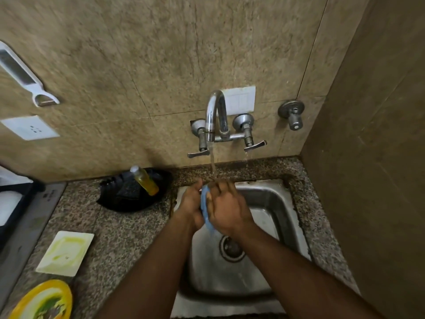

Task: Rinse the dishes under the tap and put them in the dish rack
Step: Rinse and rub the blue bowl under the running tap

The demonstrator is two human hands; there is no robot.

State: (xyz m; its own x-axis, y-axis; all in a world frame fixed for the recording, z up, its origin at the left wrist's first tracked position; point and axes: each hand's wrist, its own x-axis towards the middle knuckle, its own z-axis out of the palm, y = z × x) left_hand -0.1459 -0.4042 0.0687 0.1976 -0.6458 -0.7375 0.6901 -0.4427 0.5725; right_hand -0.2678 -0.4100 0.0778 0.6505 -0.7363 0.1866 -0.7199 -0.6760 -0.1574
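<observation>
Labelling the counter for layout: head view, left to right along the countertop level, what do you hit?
Yellow plate → white tray → black dish with the soap bottle on it → left hand → blue dish → right hand → sink right wall.

A home kitchen: a steel sink (271,199) set into a speckled granite bench (119,229), a wall-mounted tap (215,113) running water, a bottle of yellow dish liquid (146,180), a soiled yellow plate (43,301), a white dish (65,253), stone-look wall tiles (138,54).
</observation>
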